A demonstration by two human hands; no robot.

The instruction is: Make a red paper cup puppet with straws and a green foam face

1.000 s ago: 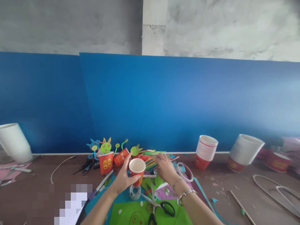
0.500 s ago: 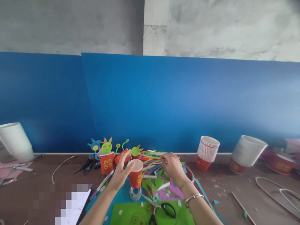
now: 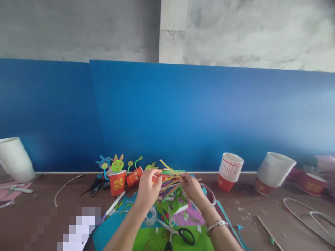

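My right hand point(image 3: 191, 186) pinches a yellow pipe cleaner or straw point(image 3: 167, 167), whose far end sticks up to the left. It is above a loose bundle of coloured strips point(image 3: 170, 183). My left hand point(image 3: 148, 190) curls beside that bundle, thumb and fingers around a red paper cup point(image 3: 156, 180); most of the cup is hidden by the hand. Below lie a tape roll point(image 3: 150, 217) and open scissors point(image 3: 171, 230) with black handles. A red cup with a green paper face point(image 3: 117, 183) stands to the left, with another red cup point(image 3: 134, 177) tipped over beside it.
A stack of paper cups point(image 3: 230, 170) stands at the right, near a larger white-and-red stack point(image 3: 274, 174). A white stack point(image 3: 16, 160) is at far left. Green sheets point(image 3: 141, 240) and scraps cover the near table. A blue panel point(image 3: 183, 115) rises behind.
My left hand has moved right and curled, and the upright cup's white rim no longer shows. My right hand has lifted one yellow strip, which now angles up from the bundle.
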